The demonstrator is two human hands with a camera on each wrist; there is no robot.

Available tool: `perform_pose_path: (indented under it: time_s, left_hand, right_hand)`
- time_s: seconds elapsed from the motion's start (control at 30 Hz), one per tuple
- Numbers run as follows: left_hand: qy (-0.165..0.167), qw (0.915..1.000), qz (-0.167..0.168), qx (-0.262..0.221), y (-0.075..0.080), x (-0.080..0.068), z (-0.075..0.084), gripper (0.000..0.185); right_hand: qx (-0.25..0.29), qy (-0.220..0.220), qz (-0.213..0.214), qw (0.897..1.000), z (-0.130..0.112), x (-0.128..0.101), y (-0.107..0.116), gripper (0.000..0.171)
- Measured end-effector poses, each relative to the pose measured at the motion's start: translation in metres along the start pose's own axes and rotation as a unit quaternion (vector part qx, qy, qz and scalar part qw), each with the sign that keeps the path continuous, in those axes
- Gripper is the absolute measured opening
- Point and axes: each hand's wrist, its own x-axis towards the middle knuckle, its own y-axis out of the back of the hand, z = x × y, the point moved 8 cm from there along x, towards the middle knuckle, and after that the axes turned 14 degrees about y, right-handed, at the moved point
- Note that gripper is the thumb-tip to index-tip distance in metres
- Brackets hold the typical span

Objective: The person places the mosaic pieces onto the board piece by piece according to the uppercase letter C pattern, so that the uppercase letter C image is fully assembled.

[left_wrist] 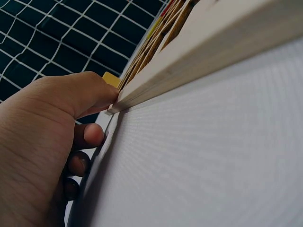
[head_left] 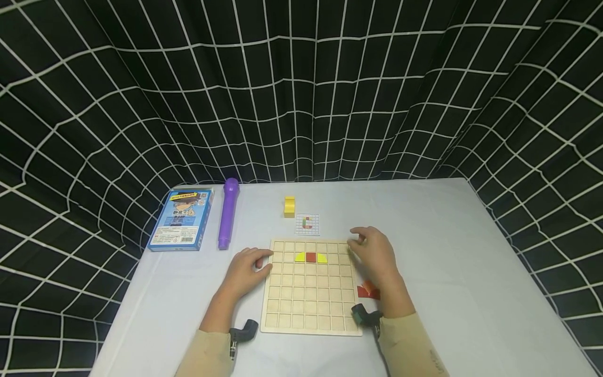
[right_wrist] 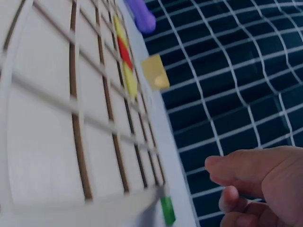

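Observation:
A wooden grid board (head_left: 311,293) lies in front of me on the table. In its second row sit two yellow pieces (head_left: 299,257) with a red square (head_left: 311,257) between them. My left hand (head_left: 264,260) rests at the board's left edge; in the left wrist view its thumb (left_wrist: 102,94) touches the board's rim (left_wrist: 189,56), the other fingers loosely curled on the table. My right hand (head_left: 356,238) hovers at the board's far right corner with relaxed fingers (right_wrist: 236,172), holding nothing. A small green piece (right_wrist: 166,210) lies just off that corner.
Red and orange pieces (head_left: 367,289) lie right of the board beside my right wrist. Behind the board are a pattern card (head_left: 307,224) and a yellow block (head_left: 289,206). A purple cylinder (head_left: 228,212) and blue box (head_left: 181,219) lie far left. Checked cloth surrounds the table.

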Motion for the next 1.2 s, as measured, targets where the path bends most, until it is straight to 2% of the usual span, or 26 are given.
perform_pose_path:
  time_s: [0.3,0.47,0.67,0.87,1.07,1.2]
  left_hand:
    - [0.007,1.0000,-0.007,0.000,0.001,0.001,0.001,0.035]
    - [0.018,0.9998,-0.012,0.004,0.000,0.001,-0.001,0.035]
    - [0.028,0.9994,-0.020,0.009,-0.002,0.001,-0.003,0.034]
    - [0.029,0.9993,-0.024,0.007,-0.002,0.001,-0.003,0.034]
    - [0.033,0.9991,-0.027,0.007,-0.002,0.000,-0.002,0.033]
    - [0.033,0.9992,-0.024,0.006,-0.002,0.000,-0.002,0.033]
  right_hand:
    - [-0.025,-0.061,-0.036,0.997,0.033,-0.004,-0.004,0.041]
    - [-0.043,-0.056,-0.048,0.996,0.038,-0.004,-0.008,0.039]
    - [-0.064,-0.038,-0.047,0.996,0.035,-0.003,-0.009,0.037]
    - [-0.082,-0.036,-0.028,0.996,0.028,-0.004,-0.003,0.040]
    - [-0.034,-0.027,-0.001,0.999,0.016,-0.004,0.009,0.042]
    - [0.000,-0.002,0.022,1.000,0.003,-0.003,0.017,0.040]
